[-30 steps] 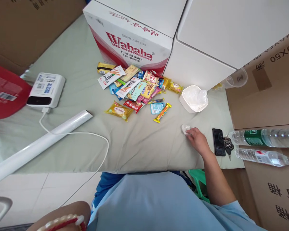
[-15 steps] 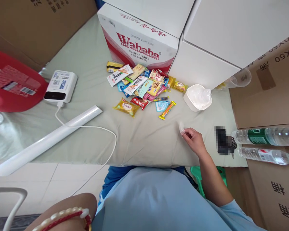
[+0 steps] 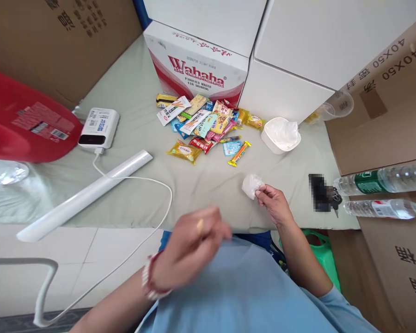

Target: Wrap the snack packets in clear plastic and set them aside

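Note:
My right hand pinches a small crumpled white plastic wrapper just above the pale green cloth, near its front edge. My left hand hovers blurred in front of my chest, fingers curled loosely with nothing visible in them; a red and white bead bracelet sits on its wrist. A heap of several colourful snack packets lies farther back in the middle. A white bowl lined with clear plastic stands to the right of the heap.
A Wahaha carton and white boxes stand at the back. A power bank with white cable, a white roll and a red tub lie left. Keys, two water bottles and cardboard boxes are at right.
My right hand lifted the white wrapper off the cloth and drew it slightly left. My left hand rose from the bottom edge into the middle of the view.

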The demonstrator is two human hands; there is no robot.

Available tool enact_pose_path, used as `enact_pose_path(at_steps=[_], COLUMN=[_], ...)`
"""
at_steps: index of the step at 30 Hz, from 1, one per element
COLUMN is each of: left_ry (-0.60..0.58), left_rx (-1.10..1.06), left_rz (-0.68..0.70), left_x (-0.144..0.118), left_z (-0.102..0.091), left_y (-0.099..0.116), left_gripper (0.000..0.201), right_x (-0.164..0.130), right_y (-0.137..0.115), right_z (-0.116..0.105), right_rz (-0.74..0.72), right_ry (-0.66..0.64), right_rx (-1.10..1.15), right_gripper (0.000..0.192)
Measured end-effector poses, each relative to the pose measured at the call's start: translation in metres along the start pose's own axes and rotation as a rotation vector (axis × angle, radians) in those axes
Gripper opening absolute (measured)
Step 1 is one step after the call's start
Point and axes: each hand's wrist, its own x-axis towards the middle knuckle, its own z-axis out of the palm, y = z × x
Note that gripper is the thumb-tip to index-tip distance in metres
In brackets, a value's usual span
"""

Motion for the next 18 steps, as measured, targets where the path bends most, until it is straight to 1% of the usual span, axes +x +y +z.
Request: enact_pose_path(at_steps=[2, 4, 6, 8, 10, 12, 16, 18], left_ry=[-0.002, 0.002, -0.022, -0.046, -0.054, -0.036, 0.026, 0.028], left_rx=[0.034, -0.006, -0.147, -0.286, -0.378, -0.436, -0.525, -0.560], left_rz=[0.018, -0.006, -0.057, -0.079, -0.094, -0.118, -0.157, -0.157], left_x=[0.008, 0.017, 0.024, 0.027, 0.025, 0.019, 0.007, 0.002], left_z=[0.014, 0.031, 0.046, 0.054, 0.053, 0.047, 0.033, 0.030], left_y=[-0.003, -0.011, -0.024, -0.036, -0.045, -0.049, -0.049, -0.048], left_gripper=[0.030, 0.037, 0.043, 0.045, 0.046, 0.046, 0.050, 0.051], right_x=[-0.009, -0.019, -0.028, -0.034, -0.039, -0.042, -0.048, -0.051], right_y=[0.002, 0.003, 0.004, 0.006, 0.007, 0.010, 0.016, 0.020], right_z=[0.014, 0.026, 0.035, 0.038, 0.035, 0.029, 0.019, 0.019], right_rz=[0.017, -0.001, -0.025, -0.023, 0.010, 0.060, 0.126, 0.142], right_ry=[-0.047, -0.132, -0.227, -0.279, -0.275, -0.251, -0.225, -0.213], right_rx=[0.029, 0.011, -0.011, 0.008, 0.074, 0.172, 0.381, 0.447], right_gripper=[0.038, 0.039, 0.038, 0.038, 0.039, 0.040, 0.037, 0.034])
